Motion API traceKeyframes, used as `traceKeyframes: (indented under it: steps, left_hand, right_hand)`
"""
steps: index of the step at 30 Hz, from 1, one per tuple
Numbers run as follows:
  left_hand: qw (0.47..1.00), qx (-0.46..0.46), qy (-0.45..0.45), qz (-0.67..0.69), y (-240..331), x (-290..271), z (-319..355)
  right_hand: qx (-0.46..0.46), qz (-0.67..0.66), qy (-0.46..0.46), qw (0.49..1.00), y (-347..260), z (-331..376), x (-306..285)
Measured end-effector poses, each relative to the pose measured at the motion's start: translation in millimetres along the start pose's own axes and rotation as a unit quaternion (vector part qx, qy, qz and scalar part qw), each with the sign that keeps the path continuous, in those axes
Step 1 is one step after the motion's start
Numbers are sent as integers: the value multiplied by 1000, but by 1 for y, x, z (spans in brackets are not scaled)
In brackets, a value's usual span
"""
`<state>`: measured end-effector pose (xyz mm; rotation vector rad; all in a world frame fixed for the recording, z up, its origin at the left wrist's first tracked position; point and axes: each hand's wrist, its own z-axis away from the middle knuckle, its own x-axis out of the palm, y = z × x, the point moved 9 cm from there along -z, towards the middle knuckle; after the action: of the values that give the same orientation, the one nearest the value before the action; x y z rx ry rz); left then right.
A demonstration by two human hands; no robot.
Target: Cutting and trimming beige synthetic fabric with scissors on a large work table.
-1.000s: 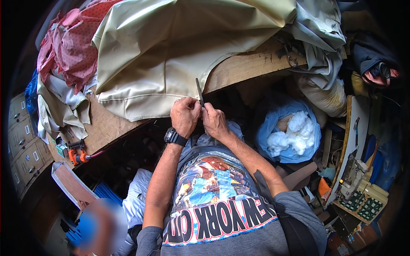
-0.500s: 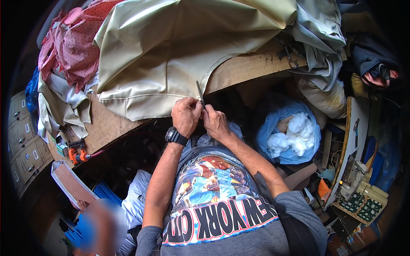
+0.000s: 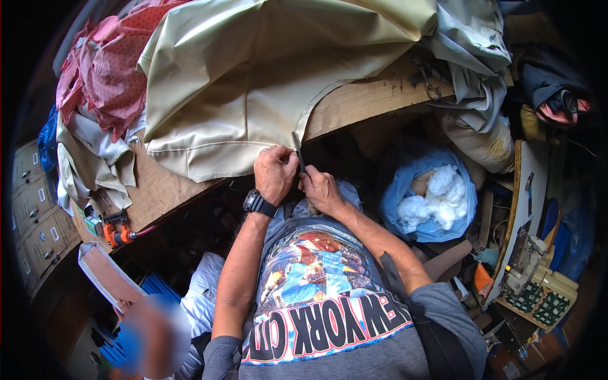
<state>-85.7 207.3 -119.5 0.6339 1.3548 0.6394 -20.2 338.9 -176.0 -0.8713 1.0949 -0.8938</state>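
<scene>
A large sheet of beige, leather-like fabric (image 3: 209,107) with a stitched seam near its lower edge lies over the worktable and hangs past the front. My left hand (image 3: 275,173), a black watch (image 3: 259,202) on its wrist, is closed in a pinch on the fabric's edge beside the seam. In my right hand (image 3: 323,191) is a slim knife (image 3: 298,151), its dark blade pointing up and away from me against the fabric edge. The handle is hidden by my fingers. Both hands are close together, just off the table's front.
The wooden worktable (image 3: 354,107) bears scissors (image 3: 433,90) at right, pink dotted cloth (image 3: 104,69) and an orange clamp (image 3: 116,229) at left. A blue bag (image 3: 396,190) of white stuffing stands at right, near a sewing machine (image 3: 522,259). A blurred person (image 3: 152,335) is at lower left.
My right hand and the knife have moved slightly down toward me, so the blade tip sits lower along the fabric edge. My left hand keeps its pinch almost in place.
</scene>
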Motion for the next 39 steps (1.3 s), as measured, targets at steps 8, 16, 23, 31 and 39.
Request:
traceKeyframes:
  steps: [8,16,23,31,39]
  left_hand:
    - [991,-76,-30,102,-13,-3,4]
    - [993,-88,-48,62,8,-14,5]
    - [993,95,9,-72,25,-16,7]
    - [995,-65,-16,77,-13,-6,11]
    - [997,-37,-15,59,-7,-5,10]
  right_hand:
    - [16,-139,76,987,-21,-34,-31]
    - [-21,-130,44,990,-19,-49,-23]
    - [-42,-99,50,993,-35,-49,-28]
    - [-3,-12,87,996,-25,-46,-36]
    - [-88,33,100,991,-23,-11,-17]
